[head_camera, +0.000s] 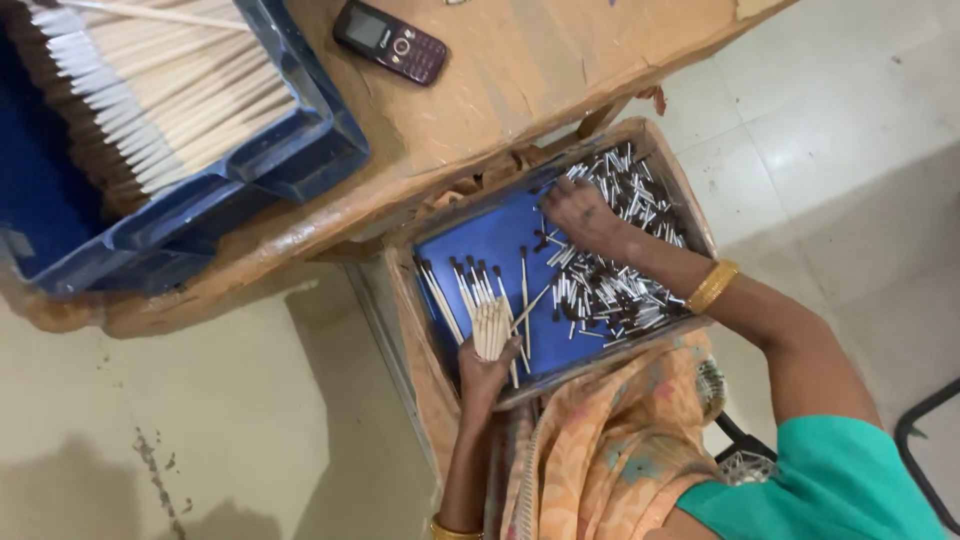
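- Here, the left hand is closed around a bunch of thin wooden sticks, held upright at the near edge of the blue tray.
- The right hand rests flat on a pile of small dark and white caps in the tray, fingers spread; it may be pinching some, but I cannot tell.
- A few loose sticks lie on the tray beside the bunch.
- A blue crate full of sticks and a phone sit on the tabletop.
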